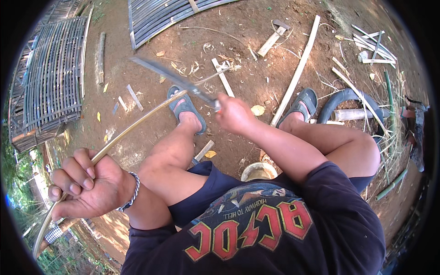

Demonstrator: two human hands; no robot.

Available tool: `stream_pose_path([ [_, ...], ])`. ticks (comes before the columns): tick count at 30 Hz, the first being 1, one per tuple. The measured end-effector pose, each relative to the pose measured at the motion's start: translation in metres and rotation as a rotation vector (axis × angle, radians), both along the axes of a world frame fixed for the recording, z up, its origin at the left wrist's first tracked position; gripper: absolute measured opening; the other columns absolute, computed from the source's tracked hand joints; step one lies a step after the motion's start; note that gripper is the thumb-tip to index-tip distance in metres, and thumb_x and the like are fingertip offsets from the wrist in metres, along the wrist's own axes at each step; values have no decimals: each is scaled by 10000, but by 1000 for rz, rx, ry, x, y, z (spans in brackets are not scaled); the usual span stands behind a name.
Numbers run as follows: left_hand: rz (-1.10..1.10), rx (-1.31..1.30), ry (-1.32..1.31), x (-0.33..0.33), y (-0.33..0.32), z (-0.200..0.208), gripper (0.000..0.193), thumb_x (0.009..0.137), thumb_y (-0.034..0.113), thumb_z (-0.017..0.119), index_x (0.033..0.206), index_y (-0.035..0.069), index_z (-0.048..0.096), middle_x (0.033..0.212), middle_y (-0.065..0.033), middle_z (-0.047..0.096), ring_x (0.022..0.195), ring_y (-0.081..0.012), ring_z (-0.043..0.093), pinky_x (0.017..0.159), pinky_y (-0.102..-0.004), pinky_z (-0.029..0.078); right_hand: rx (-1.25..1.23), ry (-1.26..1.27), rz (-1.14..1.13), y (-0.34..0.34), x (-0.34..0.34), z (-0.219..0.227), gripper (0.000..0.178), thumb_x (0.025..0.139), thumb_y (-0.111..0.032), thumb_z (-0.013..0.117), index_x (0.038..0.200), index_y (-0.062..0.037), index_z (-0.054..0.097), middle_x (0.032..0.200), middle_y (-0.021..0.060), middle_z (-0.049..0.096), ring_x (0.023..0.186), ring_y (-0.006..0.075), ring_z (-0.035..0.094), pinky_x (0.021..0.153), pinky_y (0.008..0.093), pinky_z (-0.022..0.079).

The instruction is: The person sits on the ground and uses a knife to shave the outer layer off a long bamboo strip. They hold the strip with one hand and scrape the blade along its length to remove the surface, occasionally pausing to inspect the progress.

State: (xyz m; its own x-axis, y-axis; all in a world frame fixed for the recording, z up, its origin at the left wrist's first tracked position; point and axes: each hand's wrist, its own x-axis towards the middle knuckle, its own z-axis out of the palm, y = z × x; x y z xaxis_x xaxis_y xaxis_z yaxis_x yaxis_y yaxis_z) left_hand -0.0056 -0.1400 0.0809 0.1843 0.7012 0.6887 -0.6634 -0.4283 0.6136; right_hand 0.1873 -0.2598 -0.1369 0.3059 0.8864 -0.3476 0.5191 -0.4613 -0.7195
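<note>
My left hand (85, 185) is raised at the left, its fingers wrapped round a long, thin bamboo strip (130, 129). The strip runs from the lower left up toward the middle and ends in frayed fibres. My right hand (234, 115) grips the handle of a machete (158, 72), whose blade is smeared by motion. The blade points to the upper left and crosses the strip in front of my left sandal (189, 104); whether the two touch, I cannot tell. Most of the handle is hidden in my fist.
Slatted bamboo panels (52, 73) lie at the left, with another panel (167, 16) at the top. A wooden-handled tool (271, 41), a long split bamboo piece (300, 68) and shavings lie on the dirt. Near my right foot are a black rubber loop (326, 107) and a bowl (259, 171) sits between my legs.
</note>
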Motion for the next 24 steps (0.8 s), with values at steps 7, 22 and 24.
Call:
stream_pose_path([
  [7,14,-42,-5,-3,10,0,370,875,483,679,870,115,634,611,61,465,487,-56,395,487,-210,309,-135,-9,-163,5,30,-70,286,853,-179,599,1079,-10,550,953,246,672,928,398,659,844,489,516],
  [22,53,-94,10,-2,22,10,324,840,391,743,818,99,605,590,63,494,486,-49,448,510,-200,345,-181,-40,-104,13,54,-119,367,879,-192,579,1210,-40,534,1025,238,671,970,389,655,866,483,511],
  [24,55,-112,1,0,25,11,322,836,385,748,814,98,602,591,64,499,477,-48,442,505,-198,346,-190,-6,-123,9,53,-124,352,895,-194,570,1208,-36,540,1037,237,670,985,382,655,875,475,510],
])
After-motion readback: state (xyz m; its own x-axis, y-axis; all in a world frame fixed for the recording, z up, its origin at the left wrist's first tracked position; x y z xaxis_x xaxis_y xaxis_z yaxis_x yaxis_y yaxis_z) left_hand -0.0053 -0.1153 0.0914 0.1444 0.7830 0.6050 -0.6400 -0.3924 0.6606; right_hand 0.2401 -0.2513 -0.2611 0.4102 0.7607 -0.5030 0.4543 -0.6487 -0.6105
